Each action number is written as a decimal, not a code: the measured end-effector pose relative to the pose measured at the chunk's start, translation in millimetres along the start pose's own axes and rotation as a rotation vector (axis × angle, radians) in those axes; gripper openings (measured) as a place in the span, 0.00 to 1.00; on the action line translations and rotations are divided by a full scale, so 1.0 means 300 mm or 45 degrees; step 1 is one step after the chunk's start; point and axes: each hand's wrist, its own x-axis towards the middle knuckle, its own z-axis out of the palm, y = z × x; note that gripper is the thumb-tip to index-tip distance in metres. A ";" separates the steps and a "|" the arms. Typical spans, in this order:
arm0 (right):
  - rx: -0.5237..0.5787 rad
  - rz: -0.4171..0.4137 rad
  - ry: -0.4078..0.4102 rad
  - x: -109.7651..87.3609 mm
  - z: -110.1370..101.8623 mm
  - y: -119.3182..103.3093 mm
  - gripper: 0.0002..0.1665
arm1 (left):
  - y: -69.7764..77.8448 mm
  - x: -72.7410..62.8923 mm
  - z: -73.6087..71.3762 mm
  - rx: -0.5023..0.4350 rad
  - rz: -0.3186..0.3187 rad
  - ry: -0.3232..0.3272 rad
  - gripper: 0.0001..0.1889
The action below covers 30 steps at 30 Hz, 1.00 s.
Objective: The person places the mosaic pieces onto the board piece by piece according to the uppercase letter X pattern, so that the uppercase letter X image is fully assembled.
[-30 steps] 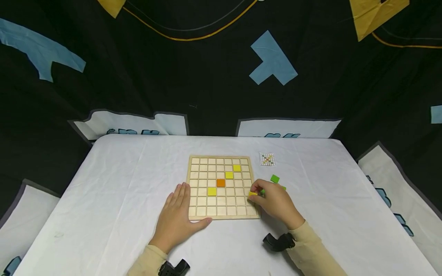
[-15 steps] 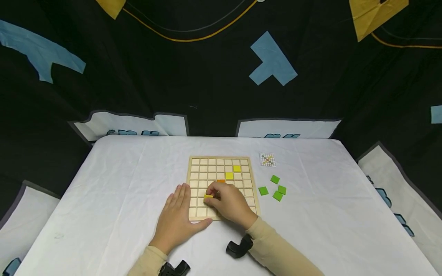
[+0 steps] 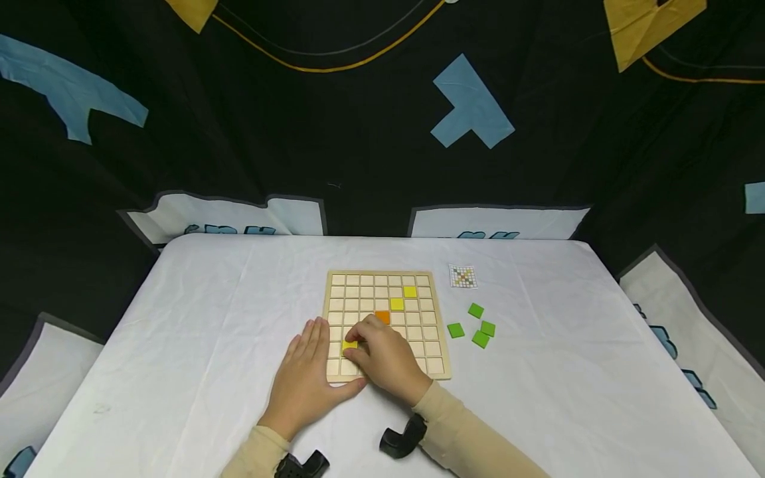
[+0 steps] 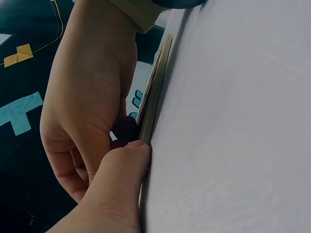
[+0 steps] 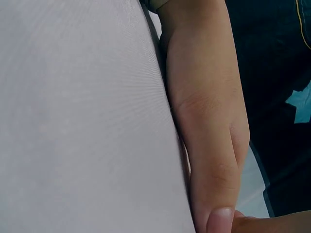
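A wooden grid board [image 3: 432, 335] lies flat on the white-covered table. My left hand [image 3: 301, 378] rests along its left edge, fingers straight, thumb stretched by the near left corner; in the left wrist view that thumb [image 4: 126, 170] touches the board's edge. With thumb and finger, my right hand [image 3: 388, 358] pinches a yellow square tile [image 3: 349, 346] over a cell in the lower left of the grid. Further up the diagonal sit an orange tile [image 3: 382, 317] and two yellow tiles [image 3: 397, 304]. My right hand covers the cells in between.
Several loose green tiles [image 3: 481, 339] lie right of the board. Behind them is a small printed card [image 3: 463, 276] with a coloured grid. A black curtain [image 3: 370, 133] hangs beyond the table's far edge.
My right hand has carried the yellow tile from beside the board's right edge leftward to the lower-left cells, uncovering the green tiles. My left hand has stayed in place.
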 end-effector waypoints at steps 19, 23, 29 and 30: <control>-0.138 -0.099 -0.090 -0.020 -0.020 0.001 0.07 | 0.001 -0.002 0.000 -0.009 -0.006 -0.008 0.66; -0.107 -0.127 -0.074 -0.039 -0.055 0.012 0.10 | 0.002 -0.002 0.001 -0.011 -0.007 -0.004 0.66; -0.110 -0.034 0.009 -0.065 -0.134 0.077 0.14 | 0.002 0.000 0.003 -0.009 -0.012 -0.003 0.66; -0.106 0.002 0.019 -0.069 -0.149 0.095 0.14 | 0.002 0.000 0.003 -0.010 -0.013 -0.006 0.66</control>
